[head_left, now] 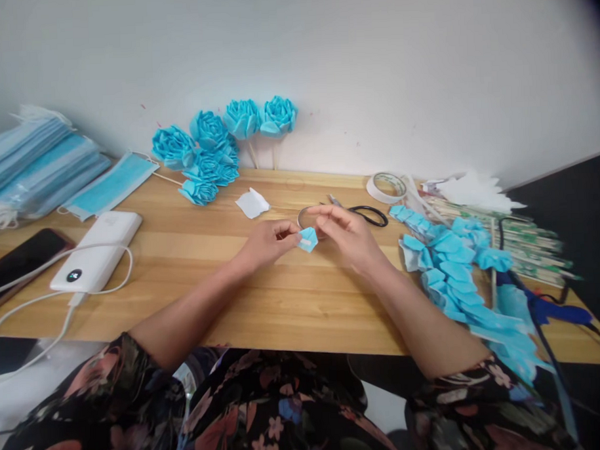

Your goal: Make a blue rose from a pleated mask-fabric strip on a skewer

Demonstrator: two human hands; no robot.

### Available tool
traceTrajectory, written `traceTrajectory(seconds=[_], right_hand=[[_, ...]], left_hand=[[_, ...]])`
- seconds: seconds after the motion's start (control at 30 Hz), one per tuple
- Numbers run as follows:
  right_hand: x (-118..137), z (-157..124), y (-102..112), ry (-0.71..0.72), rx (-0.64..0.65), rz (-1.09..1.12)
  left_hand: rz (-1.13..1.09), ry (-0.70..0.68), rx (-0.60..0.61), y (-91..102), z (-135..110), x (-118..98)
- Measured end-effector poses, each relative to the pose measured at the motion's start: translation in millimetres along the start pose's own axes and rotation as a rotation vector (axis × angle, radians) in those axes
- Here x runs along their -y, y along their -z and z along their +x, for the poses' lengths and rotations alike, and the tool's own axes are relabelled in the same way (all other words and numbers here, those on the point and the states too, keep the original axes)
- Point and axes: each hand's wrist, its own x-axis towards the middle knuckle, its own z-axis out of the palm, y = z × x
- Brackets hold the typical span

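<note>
My left hand (pixel 267 242) and my right hand (pixel 347 233) meet over the middle of the wooden table (pixel 293 304). Both pinch a small folded blue petal piece (pixel 308 238) between their fingertips; a white strip shows on its left edge. Just behind my right hand lie a clear tape ring (pixel 304 215) and black-handled scissors (pixel 368 215). A row of folded blue petals (pixel 449 266) lies to the right of my right hand.
Finished blue paper roses (pixel 218 146) on sticks lean against the wall. Stacked blue face masks (pixel 36 162) sit far left, with a white power bank (pixel 97 252), cables and a phone (pixel 20 258). A white scrap (pixel 252 202), a tape roll (pixel 386 186) and packed sticks (pixel 521 237) lie behind and right.
</note>
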Motion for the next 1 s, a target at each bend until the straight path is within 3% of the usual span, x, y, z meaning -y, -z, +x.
traceTrajectory(seconds=[0.23,0.37,0.5,0.6,0.67,0.77,0.83,1.0], right_hand=[[-1,19,45,0.073,-0.308,-0.152],[-8,26,69,0.072,-0.36,-0.591],[-9,23,76,-0.017,-0.223,-1.113],[-8,19,74,-0.076,-0.126,-1.255],[-6,18,71,-0.102,-0.107,-1.305],[-3,17,67,-0.061,-0.135,-1.333],[-2,16,64,0.06,-0.1,-1.277],[-9,16,51,0.35,0.269,-1.001]], left_hand=[[-0.042,0.042,-0.222,8.0,4,0],[-0.051,0.041,-0.213,12.2,7,4],[0.239,0.001,-0.066,13.6,6,7],[0.47,-0.062,-0.019,12.6,3,5],[0.566,-0.134,-0.072,12.1,1,3],[0.613,-0.226,-0.188,12.8,2,2],[0.613,-0.248,-0.222,13.9,4,5],[0.6,-0.265,-0.175,14.7,7,10]])
